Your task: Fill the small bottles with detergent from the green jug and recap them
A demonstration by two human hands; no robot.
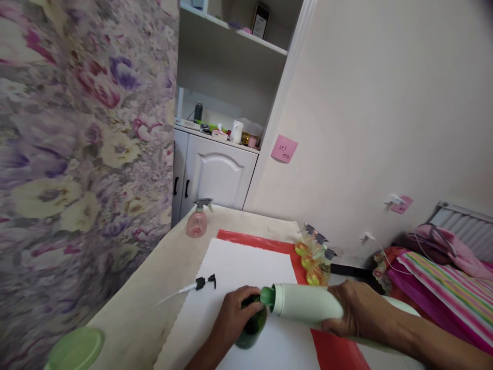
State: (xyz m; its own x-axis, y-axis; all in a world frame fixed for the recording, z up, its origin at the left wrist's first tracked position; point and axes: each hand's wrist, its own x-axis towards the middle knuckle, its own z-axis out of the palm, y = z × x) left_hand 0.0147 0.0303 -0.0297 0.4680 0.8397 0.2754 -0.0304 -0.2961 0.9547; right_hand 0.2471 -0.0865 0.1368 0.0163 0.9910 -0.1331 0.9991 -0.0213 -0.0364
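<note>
- At a cream-topped table, my two hands are busy separately, each clamped on its own vessel.
- My left hand wraps thumb & fingers round the top of a dark green, rounded, see-thru bottle; it's on the white sheet nr. center, prob. gripped there so it won't tip. Exact lean: can't tell.
- My right hand is closed round a pale green, long, cylindrical bottle, prob. plastic, held lying over sideways. That angle seems chosen to bring its green, trough-like spout to the dark btl.'s neck, right beside my left fingers; can't tell if spout & neck touch.
- A black-headed pump w/ clear tube lies on its side, head on the sheet, tube off its edge, prob. put aside w/in reach.
- Underneath: a white, scallop-edged sheet over a red sheet, perhaps guarding the tabletop vs. drips.
- A pink, squat spray bottle stands far left; clear spray bottles w/ yellow liquid bunch at right, apparently kept clear of my elbows.
- Bottom left: a pale green, round, lid-like piece, partly cropped.
</note>
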